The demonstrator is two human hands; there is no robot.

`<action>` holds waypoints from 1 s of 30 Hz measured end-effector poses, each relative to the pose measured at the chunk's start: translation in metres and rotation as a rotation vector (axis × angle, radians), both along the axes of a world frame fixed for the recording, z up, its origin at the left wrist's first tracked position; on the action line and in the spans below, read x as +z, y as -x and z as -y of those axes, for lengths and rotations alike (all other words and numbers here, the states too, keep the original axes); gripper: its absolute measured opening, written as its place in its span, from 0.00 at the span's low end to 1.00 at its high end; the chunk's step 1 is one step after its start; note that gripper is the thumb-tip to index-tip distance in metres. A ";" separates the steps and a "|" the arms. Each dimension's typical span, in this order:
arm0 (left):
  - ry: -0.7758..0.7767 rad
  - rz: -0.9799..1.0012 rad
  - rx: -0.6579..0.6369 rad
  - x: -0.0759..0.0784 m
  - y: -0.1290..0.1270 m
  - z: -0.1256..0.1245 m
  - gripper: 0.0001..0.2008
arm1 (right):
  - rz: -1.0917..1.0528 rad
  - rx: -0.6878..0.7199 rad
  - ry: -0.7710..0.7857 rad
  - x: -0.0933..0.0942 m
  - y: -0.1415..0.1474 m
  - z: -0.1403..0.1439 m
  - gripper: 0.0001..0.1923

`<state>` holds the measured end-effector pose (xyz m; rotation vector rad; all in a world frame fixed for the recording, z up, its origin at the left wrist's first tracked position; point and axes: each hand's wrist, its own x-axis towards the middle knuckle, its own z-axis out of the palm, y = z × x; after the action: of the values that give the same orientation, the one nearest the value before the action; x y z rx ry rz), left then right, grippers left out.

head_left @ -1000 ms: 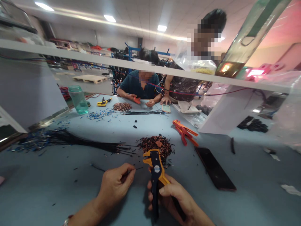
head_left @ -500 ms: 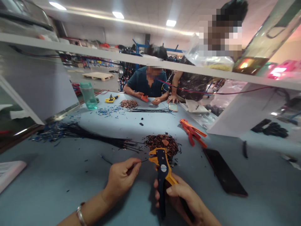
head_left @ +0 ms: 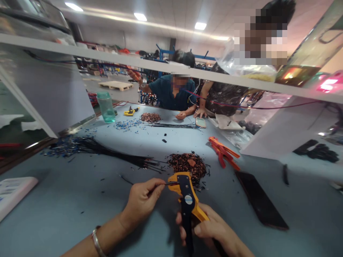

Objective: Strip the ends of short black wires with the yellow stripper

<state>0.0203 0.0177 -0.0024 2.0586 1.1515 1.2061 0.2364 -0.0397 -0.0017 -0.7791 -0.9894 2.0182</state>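
Observation:
My right hand [head_left: 214, 232] grips the handles of a yellow and dark blue wire stripper [head_left: 187, 200], held upright with its jaws toward the far side. My left hand [head_left: 143, 201] pinches a thin black wire [head_left: 168, 184] whose tip sits in the stripper's jaws. Just beyond the jaws lies a heap of stripped insulation bits [head_left: 189, 164]. A bundle of black wires with blue ends [head_left: 99, 150] stretches across the blue table [head_left: 80, 200] to the left.
A dark phone [head_left: 261, 203] lies flat at the right, an orange stripper [head_left: 223, 151] beyond it. A green jar [head_left: 105, 107], a second yellow tool [head_left: 130, 111] and another scrap heap [head_left: 150, 117] stand at the far end, where two people work. A white box [head_left: 13, 191] at left.
My left hand has brought the wire tip rightward into the stripper's jaws. The view has shifted left, bringing the white box into sight.

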 end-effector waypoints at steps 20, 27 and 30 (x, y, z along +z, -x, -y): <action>0.026 0.052 -0.042 -0.001 -0.002 0.001 0.10 | 0.014 0.011 0.021 -0.008 0.000 -0.002 0.27; 0.020 0.078 -0.058 0.001 -0.001 0.003 0.10 | 0.052 -0.001 -0.030 -0.010 0.001 -0.003 0.26; 0.025 0.086 -0.059 0.004 -0.002 0.004 0.11 | 0.082 0.010 -0.076 -0.009 0.001 -0.003 0.25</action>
<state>0.0218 0.0133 0.0017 1.9879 1.0534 1.2332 0.2354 -0.0367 -0.0112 -0.8229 -1.1121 1.9583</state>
